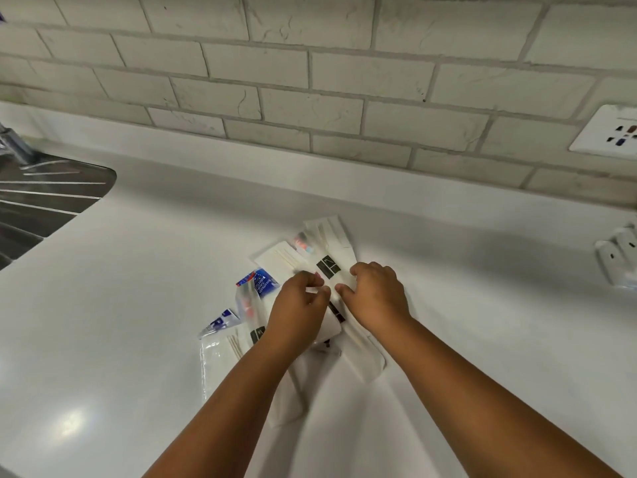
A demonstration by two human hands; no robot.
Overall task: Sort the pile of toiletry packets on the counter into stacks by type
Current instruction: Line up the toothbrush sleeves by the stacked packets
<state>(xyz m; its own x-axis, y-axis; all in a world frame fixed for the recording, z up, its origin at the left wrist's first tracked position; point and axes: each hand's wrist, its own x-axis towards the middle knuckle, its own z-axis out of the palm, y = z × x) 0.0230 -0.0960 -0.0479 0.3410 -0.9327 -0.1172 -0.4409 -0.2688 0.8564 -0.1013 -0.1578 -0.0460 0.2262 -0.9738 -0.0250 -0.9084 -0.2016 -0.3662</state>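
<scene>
A loose pile of toiletry packets (286, 260) lies on the white counter (138, 305). Most are long white packets with black labels; one black label (328, 267) shows between my hands. Clear packets with blue toothpaste tubes (262, 283) stick out on the left, and one with thin sticks (235, 345) lies at the near left. My left hand (299, 305) sits on the pile's middle, its fingertips curled and pinching a white packet edge. My right hand (375, 294) lies beside it, fingers curled down onto the white packets. Both hands hide the pile's centre.
A steel sink drainboard (51, 191) is at the far left. The tiled wall (310, 81) rises behind the counter, with a white socket plate (610, 132) at right. A white plastic object (618, 253) stands at the right edge.
</scene>
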